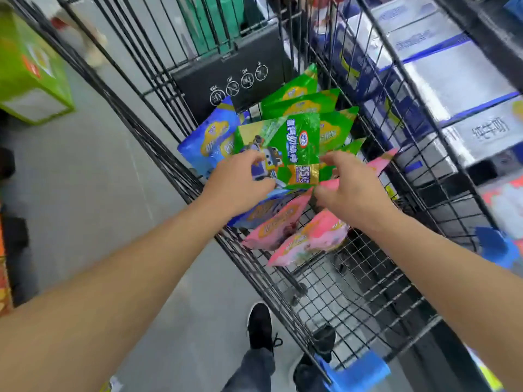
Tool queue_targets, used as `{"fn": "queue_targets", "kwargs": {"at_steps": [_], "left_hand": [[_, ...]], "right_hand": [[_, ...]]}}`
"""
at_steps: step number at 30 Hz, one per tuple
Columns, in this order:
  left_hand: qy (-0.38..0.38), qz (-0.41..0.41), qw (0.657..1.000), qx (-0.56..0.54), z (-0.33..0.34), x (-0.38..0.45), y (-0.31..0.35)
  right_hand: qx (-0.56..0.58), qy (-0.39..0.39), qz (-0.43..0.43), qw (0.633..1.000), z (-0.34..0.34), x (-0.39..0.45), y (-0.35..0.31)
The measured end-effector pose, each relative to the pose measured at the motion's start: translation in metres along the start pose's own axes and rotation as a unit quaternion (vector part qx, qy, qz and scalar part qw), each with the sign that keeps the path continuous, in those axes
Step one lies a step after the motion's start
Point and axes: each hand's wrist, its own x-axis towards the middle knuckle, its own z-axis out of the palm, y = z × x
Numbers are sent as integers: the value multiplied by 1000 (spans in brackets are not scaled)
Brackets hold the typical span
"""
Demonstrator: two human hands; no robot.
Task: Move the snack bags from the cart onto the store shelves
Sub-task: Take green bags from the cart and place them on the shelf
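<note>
A green snack bag [285,145] is lifted above the black wire cart [353,292]. My left hand [240,185] grips its lower left corner. My right hand [351,185] pinches its lower right edge, fingers curled. Under and behind it lie more green bags [302,103], blue bags [206,140] at the left, and pink bags [311,239] nearest me.
Store shelves at the right hold silver and blue boxes [452,77]. A green display box [31,72] stands on the floor at the left. The cart's black child-seat flap [235,69] is behind the bags. My shoes [260,326] are beside the cart.
</note>
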Motion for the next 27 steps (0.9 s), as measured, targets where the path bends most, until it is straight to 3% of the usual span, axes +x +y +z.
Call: {"fn": "queue_targets", "kwargs": {"at_steps": [10,15,18,20,23,27], "left_hand": [[-12,-49,999,-18,11,45,-4],[-13,-80,996,-36,19,58,-4],[-4,-86,996,-33,23,63,-2],[14,-88,995,-34,26,66,0],[45,-85,994,-52,25,68,1],[49,-80,994,-53,20,63,5]], "right_hand": [[86,-6,126,988,26,100,0],[134,-74,227,962,41,134,8],[157,-88,195,964,50,138,15],[102,-75,123,984,50,135,15],[32,-21,28,999,42,124,13],[-8,37,-8,999,35,119,13]]}}
